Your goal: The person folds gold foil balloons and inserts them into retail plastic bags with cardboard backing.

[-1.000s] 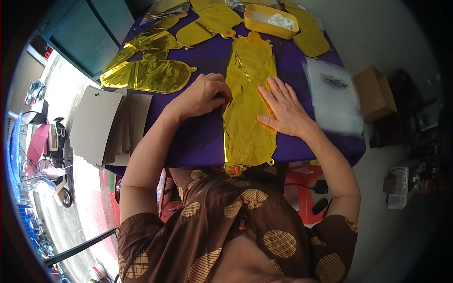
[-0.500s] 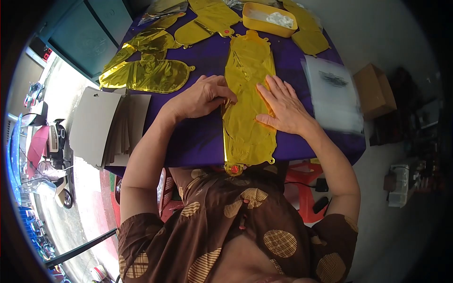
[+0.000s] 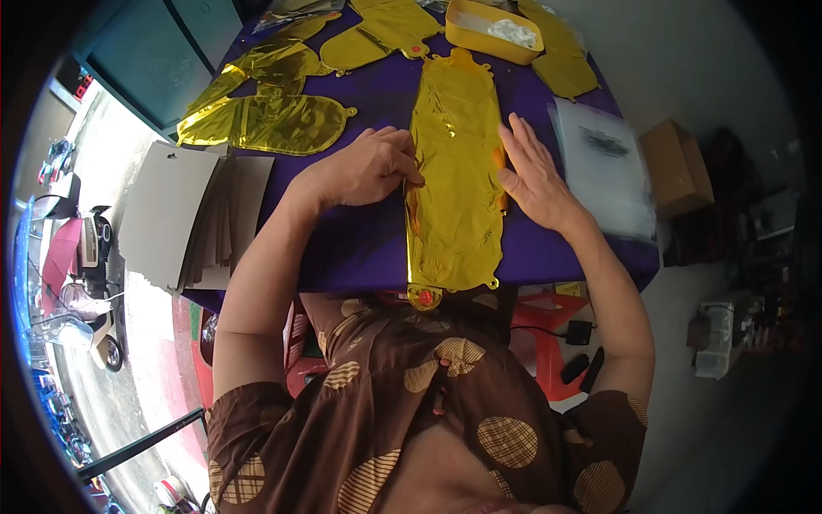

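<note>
A flat, gold foil balloon point(image 3: 454, 197) lies lengthwise on the purple-covered table, its lower tab with a red spot reaching past the front edge. My left hand point(image 3: 372, 169) is at the balloon's left edge, fingers curled and thumb and fingertips closed on the foil there. Along the right edge, my right hand point(image 3: 537, 178) is open with its fingers stretched out, the inner side touching or very near the foil. Both palms are turned away from view.
More gold foil balloons point(image 3: 265, 124) lie at the back left. A yellow tub point(image 3: 492, 44) holding white material stands at the back. Clear plastic sleeves point(image 3: 604, 184) lie on the right, grey card sheets point(image 3: 167, 218) on the left. A cardboard box point(image 3: 676, 171) is beyond the table's right side.
My right hand has slid right, from lying on the balloon to its right edge. My left hand stays at the left edge. The foil looks smoother in the middle.
</note>
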Demonstrator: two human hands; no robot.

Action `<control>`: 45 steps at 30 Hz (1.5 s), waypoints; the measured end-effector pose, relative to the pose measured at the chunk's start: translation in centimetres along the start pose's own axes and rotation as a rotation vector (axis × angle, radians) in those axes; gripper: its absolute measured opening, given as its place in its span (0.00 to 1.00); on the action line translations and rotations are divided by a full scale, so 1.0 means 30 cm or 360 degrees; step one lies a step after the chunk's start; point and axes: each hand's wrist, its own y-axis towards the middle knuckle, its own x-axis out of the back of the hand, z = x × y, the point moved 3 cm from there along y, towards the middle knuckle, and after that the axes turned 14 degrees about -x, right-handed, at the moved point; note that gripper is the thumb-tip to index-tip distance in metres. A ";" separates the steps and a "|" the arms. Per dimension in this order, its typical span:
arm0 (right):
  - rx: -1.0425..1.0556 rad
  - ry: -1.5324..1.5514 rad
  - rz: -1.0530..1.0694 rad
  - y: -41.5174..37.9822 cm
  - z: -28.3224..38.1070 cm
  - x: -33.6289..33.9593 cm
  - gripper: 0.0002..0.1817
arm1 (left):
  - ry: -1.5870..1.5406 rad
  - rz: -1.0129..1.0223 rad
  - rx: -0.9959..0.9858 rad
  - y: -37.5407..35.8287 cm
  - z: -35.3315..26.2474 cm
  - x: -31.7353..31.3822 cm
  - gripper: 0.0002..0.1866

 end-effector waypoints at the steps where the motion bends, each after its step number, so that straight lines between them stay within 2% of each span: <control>1: -0.0039 -0.0058 -0.0002 0.012 -0.009 0.007 0.44 | -0.0002 0.0009 0.0006 0.001 -0.005 0.000 0.13; 8: -0.0149 -0.0358 0.0028 0.235 -0.027 -0.015 0.44 | 0.0024 0.0161 0.0114 0.004 -0.009 0.009 0.12; 11: -0.0320 -0.0384 0.0226 0.292 -0.054 -0.044 0.45 | 0.0035 0.0159 0.0109 0.001 -0.010 0.008 0.13; 15: -0.0315 -0.0273 0.0180 0.308 -0.071 -0.064 0.46 | 0.0018 0.0170 0.0123 0.001 -0.021 0.014 0.13; 17: -0.0315 -0.0152 0.0195 0.312 -0.084 -0.050 0.46 | 0.0038 0.0071 0.0030 -0.003 -0.023 0.010 0.14; 20: -0.0203 0.0378 -0.0086 0.276 -0.091 -0.013 0.46 | 0.0050 0.0025 -0.0008 -0.002 -0.022 0.006 0.14; 23: -0.0115 0.0429 -0.0026 0.159 -0.029 0.052 0.47 | 0.0056 0.0015 0.0002 -0.007 -0.022 0.005 0.14; 27: 0.0256 0.0109 0.0053 -0.065 0.099 0.093 0.50 | 0.0059 0.0044 0.0040 -0.002 -0.035 0.005 0.14; 29: 0.0399 -0.0046 0.0080 -0.148 0.152 0.082 0.54 | 0.0192 -0.0033 -0.0055 0.001 -0.050 0.007 0.15; 33: 0.0365 -0.0255 0.0120 -0.202 0.157 0.021 0.54 | 0.0253 0.0012 -0.0141 0.004 -0.054 0.010 0.17; 35: 0.0290 -0.0340 0.0197 -0.208 0.128 -0.021 0.54 | 0.0178 0.0147 -0.0066 0.001 -0.045 0.010 0.17; 38: 0.0316 -0.0280 0.0202 -0.204 0.110 -0.020 0.52 | 0.0159 0.0215 -0.0023 -0.014 -0.028 0.009 0.17; 42: 0.0142 0.0703 0.0088 -0.189 0.043 0.039 0.51 | 0.0165 0.0230 -0.0010 -0.023 -0.029 0.010 0.17; 45: 0.0116 0.0674 -0.0011 -0.220 0.041 0.089 0.53 | 0.0139 0.0222 -0.0022 -0.021 -0.024 0.008 0.17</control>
